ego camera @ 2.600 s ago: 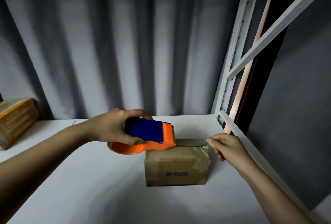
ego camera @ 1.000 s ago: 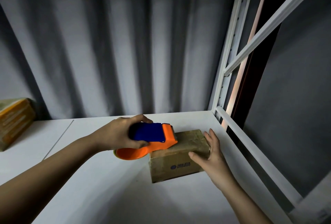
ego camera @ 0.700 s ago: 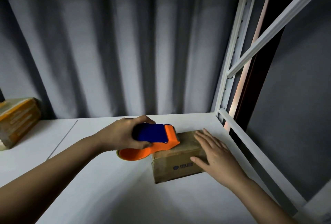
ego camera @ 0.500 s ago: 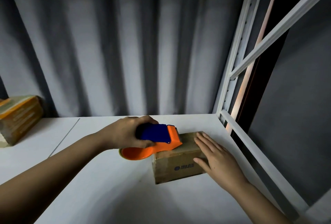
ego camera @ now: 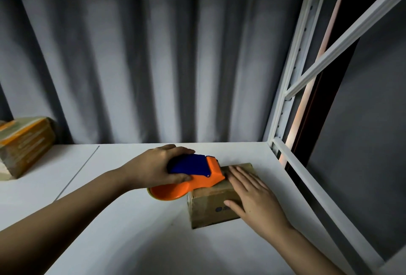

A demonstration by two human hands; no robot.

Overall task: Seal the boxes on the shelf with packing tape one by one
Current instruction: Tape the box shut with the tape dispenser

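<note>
A small brown cardboard box (ego camera: pixel 208 211) sits on the white shelf (ego camera: pixel 109 219), right of centre. My left hand (ego camera: pixel 156 170) grips an orange and blue tape dispenser (ego camera: pixel 193 175), whose front end rests on the box's top left edge. My right hand (ego camera: pixel 252 197) lies flat on the box's top with straight fingers, thumb down the front face, hiding most of the top. Tape glints on the box's front.
A second box (ego camera: pixel 24 145) with orange stripes stands at the far left of the shelf. White shelf posts and a diagonal brace (ego camera: pixel 292 90) rise at the right, with a rail along the right edge. A grey curtain (ego camera: pixel 142 55) hangs behind.
My right hand let go of the tape end and now lies flat on the box's top, having slid leftward toward the dispenser. The dispenser has stayed at the box's left edge.
</note>
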